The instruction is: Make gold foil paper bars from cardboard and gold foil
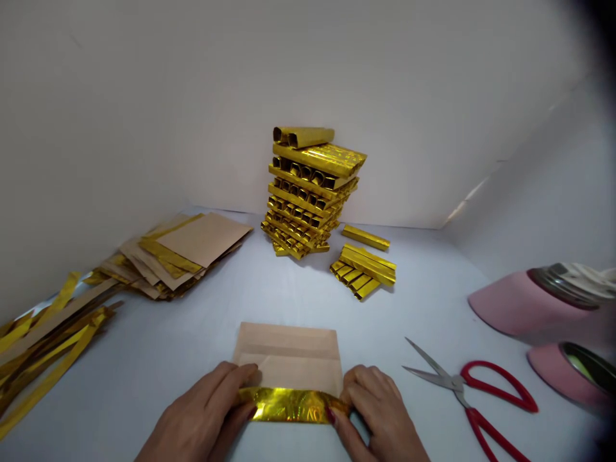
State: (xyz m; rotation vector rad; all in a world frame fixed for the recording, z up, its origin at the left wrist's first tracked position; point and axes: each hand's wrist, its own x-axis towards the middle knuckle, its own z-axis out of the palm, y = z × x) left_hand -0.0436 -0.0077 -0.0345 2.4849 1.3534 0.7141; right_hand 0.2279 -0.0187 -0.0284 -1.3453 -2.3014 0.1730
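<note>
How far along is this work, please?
Done: a tall stack of gold foil-wrapped tubes and a small pile beside it. In hand: the left hand and right hand hold a gold foil band on a kraft paper sheet. Left: a paper stack and loose gold strips.

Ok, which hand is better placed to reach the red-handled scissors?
Right, probably. The right hand sits at the scissors' side of the gold foil strip, much nearer the red-handled scissors than the left hand. Both hands currently hold the strip's ends against the kraft paper.
</note>
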